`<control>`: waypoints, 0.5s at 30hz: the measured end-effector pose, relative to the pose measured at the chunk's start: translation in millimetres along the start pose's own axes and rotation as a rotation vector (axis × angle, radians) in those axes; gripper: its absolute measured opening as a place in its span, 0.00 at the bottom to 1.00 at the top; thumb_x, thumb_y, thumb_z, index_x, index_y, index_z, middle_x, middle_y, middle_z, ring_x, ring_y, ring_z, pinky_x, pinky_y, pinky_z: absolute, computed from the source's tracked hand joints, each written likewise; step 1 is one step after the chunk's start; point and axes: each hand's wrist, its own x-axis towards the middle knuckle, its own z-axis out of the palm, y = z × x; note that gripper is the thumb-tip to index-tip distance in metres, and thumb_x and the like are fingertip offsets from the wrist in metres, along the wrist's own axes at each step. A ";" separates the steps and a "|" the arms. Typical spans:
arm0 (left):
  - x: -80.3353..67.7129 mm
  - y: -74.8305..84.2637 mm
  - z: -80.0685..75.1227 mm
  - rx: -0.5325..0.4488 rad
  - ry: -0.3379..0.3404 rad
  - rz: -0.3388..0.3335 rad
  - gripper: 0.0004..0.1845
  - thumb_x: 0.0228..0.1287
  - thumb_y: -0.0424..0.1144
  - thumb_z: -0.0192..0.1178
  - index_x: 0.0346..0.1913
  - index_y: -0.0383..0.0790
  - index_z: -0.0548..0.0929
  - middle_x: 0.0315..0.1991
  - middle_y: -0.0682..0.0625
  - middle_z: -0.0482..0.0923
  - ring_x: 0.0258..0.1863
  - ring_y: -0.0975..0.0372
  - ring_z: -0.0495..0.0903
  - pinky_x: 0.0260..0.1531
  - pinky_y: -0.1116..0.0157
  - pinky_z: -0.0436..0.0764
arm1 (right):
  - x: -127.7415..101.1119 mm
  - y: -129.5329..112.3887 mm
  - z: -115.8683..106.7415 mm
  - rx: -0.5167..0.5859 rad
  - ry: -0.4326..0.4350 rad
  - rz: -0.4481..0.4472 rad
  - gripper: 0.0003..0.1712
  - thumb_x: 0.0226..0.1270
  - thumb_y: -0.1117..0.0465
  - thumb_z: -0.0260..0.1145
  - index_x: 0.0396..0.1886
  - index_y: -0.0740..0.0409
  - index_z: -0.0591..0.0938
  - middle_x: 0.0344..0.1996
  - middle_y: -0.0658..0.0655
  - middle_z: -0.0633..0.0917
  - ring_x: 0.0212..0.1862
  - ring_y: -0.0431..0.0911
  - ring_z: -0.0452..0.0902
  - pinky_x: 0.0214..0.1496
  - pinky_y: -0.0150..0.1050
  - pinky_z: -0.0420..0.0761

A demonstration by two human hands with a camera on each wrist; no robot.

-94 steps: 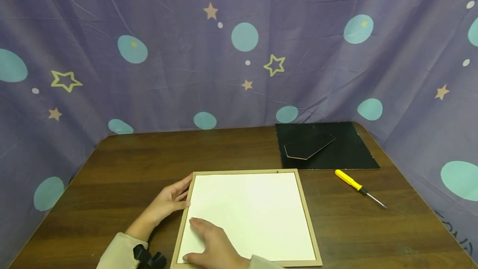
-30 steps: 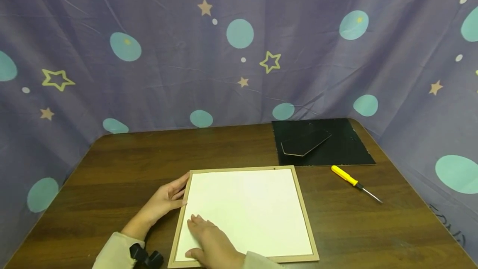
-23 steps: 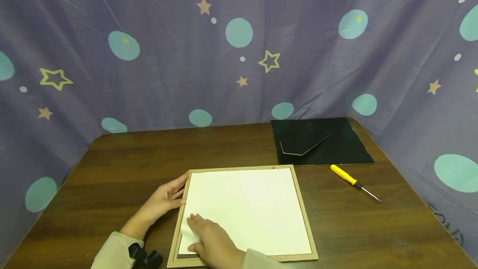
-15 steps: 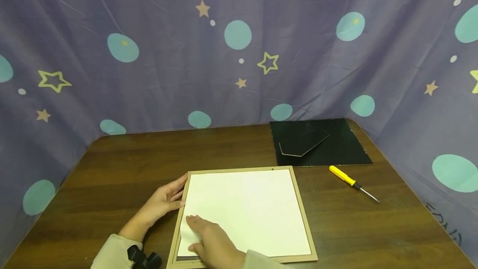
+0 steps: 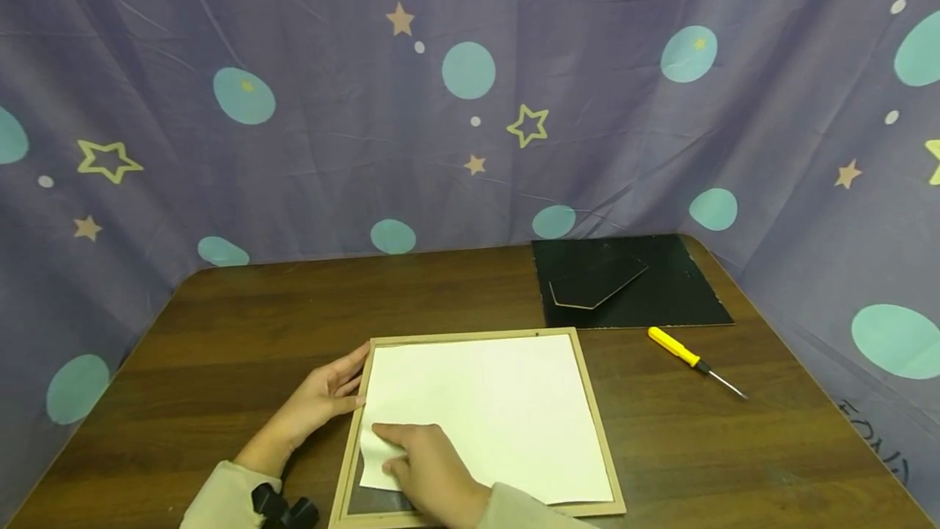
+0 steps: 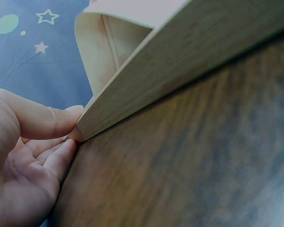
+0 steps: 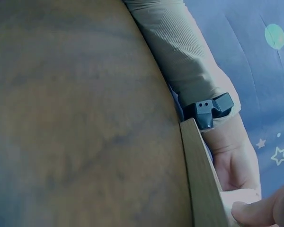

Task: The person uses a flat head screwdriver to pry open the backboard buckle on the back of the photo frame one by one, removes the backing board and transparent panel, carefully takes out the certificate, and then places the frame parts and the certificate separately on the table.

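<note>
A light wooden picture frame (image 5: 596,415) lies flat on the table, with a white sheet of paper (image 5: 492,406) inside it. My left hand (image 5: 316,406) grips the frame's left side; in the left wrist view its thumb and fingers close on the wooden corner (image 6: 78,130). My right hand (image 5: 441,472) pinches the paper near its near-left corner, which is raised. Under that corner a dark grey, glossy surface (image 5: 374,501) shows. In the left wrist view the paper (image 6: 85,47) curls upward above the frame. The right thumb (image 7: 255,213) presses on the paper in the right wrist view.
A black backing board (image 5: 683,292) with a stand flap (image 5: 595,288) lies at the table's back right. Beside it is a yellow-handled screwdriver (image 5: 676,345), its tip pointing toward the front right. A patterned purple curtain (image 5: 330,104) hangs behind the brown table (image 5: 294,300).
The right hand went from lying flat on the paper to pinching it. The paper's near-left corner has come up and shifted inward, baring the dark surface. The left hand stays on the frame.
</note>
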 end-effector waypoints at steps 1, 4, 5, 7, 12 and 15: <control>-0.1 0.0 0.0 0.000 0.001 -0.001 0.42 0.59 0.27 0.59 0.71 0.26 0.47 0.73 0.33 0.42 0.69 0.41 0.45 0.58 0.81 0.64 | -0.8 0.0 -0.7 0.008 -0.005 0.002 0.26 0.55 0.69 0.68 0.56 0.63 0.78 0.54 0.59 0.79 0.54 0.45 0.76 0.52 0.32 0.79; -0.5 -0.4 -0.5 0.002 -0.001 -0.006 0.42 0.59 0.27 0.59 0.71 0.26 0.47 0.73 0.33 0.42 0.69 0.41 0.46 0.58 0.81 0.65 | -3.4 0.3 -2.2 0.047 -0.035 -0.007 0.24 0.56 0.70 0.67 0.55 0.64 0.79 0.54 0.58 0.79 0.55 0.44 0.76 0.53 0.32 0.79; -0.6 -0.9 -0.8 0.003 0.000 -0.007 0.42 0.59 0.27 0.59 0.71 0.26 0.47 0.73 0.33 0.42 0.69 0.40 0.46 0.58 0.81 0.65 | -4.2 0.6 -2.3 0.058 -0.046 -0.014 0.24 0.56 0.70 0.67 0.54 0.64 0.79 0.53 0.58 0.79 0.55 0.44 0.75 0.53 0.32 0.78; -0.6 -1.5 -1.2 0.005 -0.002 -0.005 0.42 0.60 0.28 0.59 0.71 0.26 0.47 0.73 0.32 0.41 0.69 0.40 0.46 0.58 0.81 0.64 | -5.8 1.3 -2.6 0.069 -0.072 -0.030 0.23 0.56 0.71 0.66 0.54 0.65 0.79 0.54 0.57 0.79 0.56 0.44 0.75 0.53 0.32 0.78; -0.1 -2.3 -1.4 0.009 -0.004 0.008 0.42 0.60 0.28 0.59 0.71 0.25 0.47 0.72 0.32 0.41 0.69 0.39 0.45 0.58 0.80 0.64 | -6.8 3.5 -2.6 0.045 -0.101 -0.063 0.25 0.55 0.69 0.69 0.55 0.63 0.79 0.55 0.56 0.79 0.58 0.43 0.73 0.55 0.32 0.77; 0.6 -1.6 -0.6 0.013 -0.003 0.012 0.42 0.59 0.28 0.59 0.71 0.25 0.48 0.72 0.32 0.42 0.68 0.39 0.45 0.58 0.80 0.65 | -6.0 5.1 -1.9 -0.022 -0.104 -0.096 0.29 0.51 0.62 0.72 0.56 0.63 0.78 0.57 0.57 0.78 0.59 0.44 0.73 0.57 0.33 0.76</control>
